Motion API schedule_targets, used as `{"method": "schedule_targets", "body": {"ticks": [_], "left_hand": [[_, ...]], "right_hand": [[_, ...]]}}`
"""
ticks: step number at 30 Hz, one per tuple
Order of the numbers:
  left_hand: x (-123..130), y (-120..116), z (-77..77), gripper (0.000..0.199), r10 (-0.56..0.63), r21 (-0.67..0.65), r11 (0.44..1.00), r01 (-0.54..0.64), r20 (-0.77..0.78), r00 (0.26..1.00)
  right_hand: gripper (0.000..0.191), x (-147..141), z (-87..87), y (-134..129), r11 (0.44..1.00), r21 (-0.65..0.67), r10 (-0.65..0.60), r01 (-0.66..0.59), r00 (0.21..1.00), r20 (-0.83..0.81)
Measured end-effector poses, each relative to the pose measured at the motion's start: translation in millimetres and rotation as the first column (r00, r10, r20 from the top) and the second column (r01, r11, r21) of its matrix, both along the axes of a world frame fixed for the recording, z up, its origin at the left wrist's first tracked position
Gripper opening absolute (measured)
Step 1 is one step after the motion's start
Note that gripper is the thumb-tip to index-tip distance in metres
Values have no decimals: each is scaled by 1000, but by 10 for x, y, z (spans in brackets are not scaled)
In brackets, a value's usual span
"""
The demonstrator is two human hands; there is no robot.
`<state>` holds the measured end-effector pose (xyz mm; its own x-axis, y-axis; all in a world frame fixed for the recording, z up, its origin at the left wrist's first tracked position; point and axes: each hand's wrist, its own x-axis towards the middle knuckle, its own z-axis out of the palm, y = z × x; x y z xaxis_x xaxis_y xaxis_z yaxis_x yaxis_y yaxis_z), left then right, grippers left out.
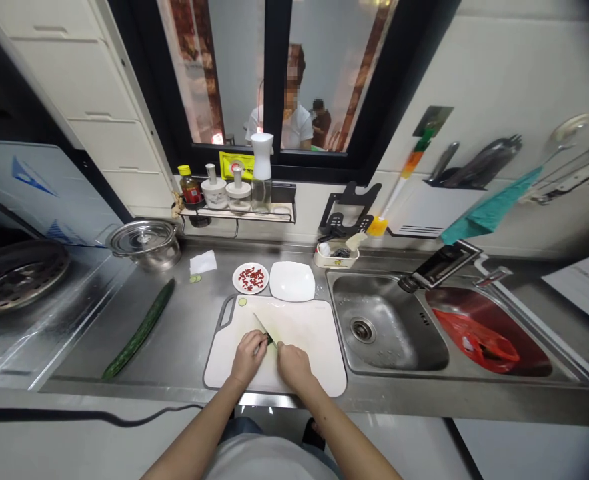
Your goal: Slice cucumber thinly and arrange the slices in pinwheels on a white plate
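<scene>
Over the white cutting board (319,333), my right hand (294,365) is closed round the handle of a knife (263,324), whose blade points up and to the left. My left hand (248,355) is closed with its fingertips on a small dark green piece of cucumber (269,339) beside the blade; the fingers partly hide it. One round cucumber slice (243,302) lies near the board's upper left corner. To the left of the board, a long whole cucumber (141,330) rests on the steel counter.
Behind the board stand a plate of chopped red pieces (251,278) and a white square plate (292,281). A lidded pot (147,243) is at the back left. To the right is a double sink (389,320) with a red plastic bag (477,340). A condiment shelf (239,213) hangs behind.
</scene>
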<state>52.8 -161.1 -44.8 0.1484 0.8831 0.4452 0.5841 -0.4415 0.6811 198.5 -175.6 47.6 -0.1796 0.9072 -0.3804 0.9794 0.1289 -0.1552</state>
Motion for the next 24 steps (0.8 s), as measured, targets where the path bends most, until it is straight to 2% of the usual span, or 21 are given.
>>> {"method": "schedule_targets", "body": {"ticks": [16, 24], "left_hand": [[19, -10, 11, 18, 9, -31, 999, -7, 70, 998], [22, -8, 31, 18, 30, -32, 999, -27, 85, 996]], "right_hand": [[32, 203, 92, -175, 997, -69, -31, 32, 999, 22], [34, 301, 153, -189, 993, -71, -89, 90, 996, 17]]}}
